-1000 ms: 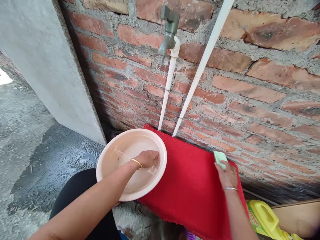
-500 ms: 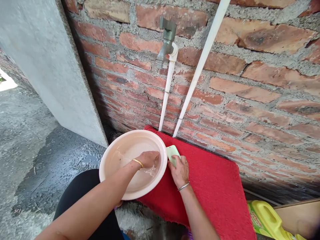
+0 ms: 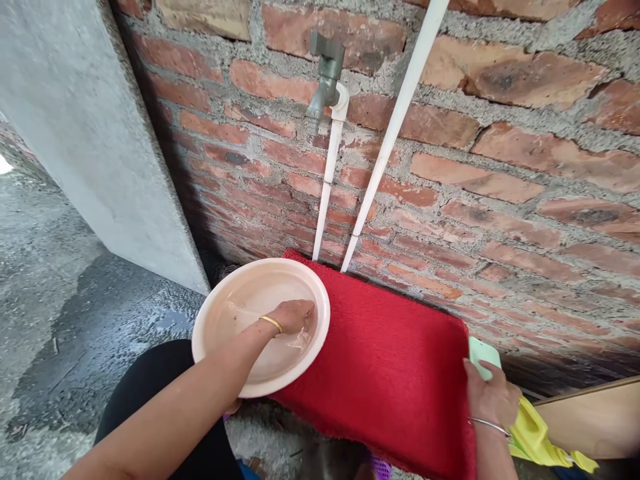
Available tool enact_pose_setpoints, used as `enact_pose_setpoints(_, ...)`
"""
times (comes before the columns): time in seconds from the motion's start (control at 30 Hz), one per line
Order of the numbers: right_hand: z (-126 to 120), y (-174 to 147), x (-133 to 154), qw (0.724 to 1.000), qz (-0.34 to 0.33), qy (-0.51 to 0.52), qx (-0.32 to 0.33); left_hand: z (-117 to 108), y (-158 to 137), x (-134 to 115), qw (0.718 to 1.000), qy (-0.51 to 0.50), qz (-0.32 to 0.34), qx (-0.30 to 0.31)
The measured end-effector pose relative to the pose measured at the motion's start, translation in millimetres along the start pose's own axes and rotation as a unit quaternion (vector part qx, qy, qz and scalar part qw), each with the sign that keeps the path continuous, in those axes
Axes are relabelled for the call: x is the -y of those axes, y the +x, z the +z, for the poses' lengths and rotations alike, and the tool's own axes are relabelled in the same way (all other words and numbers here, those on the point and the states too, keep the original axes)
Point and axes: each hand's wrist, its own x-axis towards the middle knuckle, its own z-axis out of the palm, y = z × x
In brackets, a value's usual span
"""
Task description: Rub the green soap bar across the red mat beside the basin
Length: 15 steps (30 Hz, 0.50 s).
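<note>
Two hands busy: both working off the red mat [image 3: 385, 360], so I'll place everything from it.
Left hand [image 3: 293, 317]: fingers curled down into the pale basin [image 3: 220, 300], which overlaps the mat's left edge. It's dipping in shallow water, and I can't tell if it grips anything under there.
Right hand [image 3: 490, 400]: at the mat's far right edge, fingers wrapped around a pale green soap bar [image 3: 483, 350] that pokes up above the knuckles.
Soap position: pressed at the right end of the mat, well apart from the basin.
Tap [image 3: 323, 77]: on the brick wall [image 3: 500, 167] above the mat's back left corner, nothing running that I can see.
Yellow jug [image 3: 535, 437]: just past the mat's right edge, under the right wrist.
How I'd do it: keep the bar flat and drag it in long overlapping passes across the pile, firm pressure, since that mat looks coarse and will chew the soap if only an edge digs in.
Grip tip: wet soap slips, so thumb behind it, fingers on top.
Water: looks like a splash from the basin first would help it lather.
</note>
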Motion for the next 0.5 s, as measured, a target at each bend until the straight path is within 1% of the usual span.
enact_pose_setpoints(0.03, -0.1, -3.8, 18.2, 0.999, -0.007, 0.032, 0.008, 1.0, 1.1, 0.9, 1.000, 0.003, 0.001, 0.000)
enact_pose_setpoints(0.07, 1.0, -10.2, 43.4, 0.997, -0.021, 0.074, 0.022, 2.0, 2.1, 2.0, 1.000, 0.006, 0.001, -0.001)
enact_pose_setpoints(0.13, 6.5, -29.9, 107.6, 0.983, -0.071, 0.153, 0.075, 4.0, 3.8, 4.0, 1.000, 0.005, 0.002, -0.005)
enact_pose_setpoints(0.2, 14.5, -55.4, 175.0, 0.967, -0.130, 0.184, 0.115, 5.5, 4.7, 5.5, 1.000, 0.000, 0.002, -0.008)
enact_pose_setpoints(0.23, 18.6, -68.2, 204.6, 0.954, -0.175, 0.193, 0.150, 6.1, 4.9, 6.1, 1.000, -0.002, 0.001, -0.009)
enact_pose_setpoints(0.27, 22.6, -79.6, 229.4, 0.942, -0.212, 0.189, 0.177, 6.6, 5.0, 6.6, 1.000, -0.003, 0.001, -0.012)
enact_pose_setpoints(0.3, 26.3, -88.6, 248.4, 0.934, -0.236, 0.184, 0.196, 7.0, 5.1, 7.2, 1.000, -0.003, 0.000, -0.014)
enact_pose_setpoints(0.33, 29.6, -94.2, 261.0, 0.928, -0.253, 0.178, 0.210, 7.4, 5.1, 7.7, 1.000, -0.002, -0.001, -0.016)
enact_pose_setpoints(0.37, 32.5, -96.0, 267.2, 0.926, -0.258, 0.171, 0.216, 7.8, 5.1, 8.3, 1.000, -0.002, 0.000, -0.019)
enact_pose_setpoints(0.4, 34.7, -93.7, 267.1, 0.928, -0.254, 0.166, 0.217, 8.1, 5.0, 8.7, 1.000, -0.002, 0.001, -0.021)
enact_pose_setpoints(0.43, 36.2, -87.6, 261.2, 0.931, -0.246, 0.160, 0.215, 8.2, 4.9, 9.1, 1.000, -0.002, 0.004, -0.022)
enact_pose_setpoints(0.5, 36.2, -65.8, 234.3, 0.943, -0.220, 0.143, 0.207, 7.9, 4.4, 9.1, 1.000, -0.002, 0.010, -0.021)
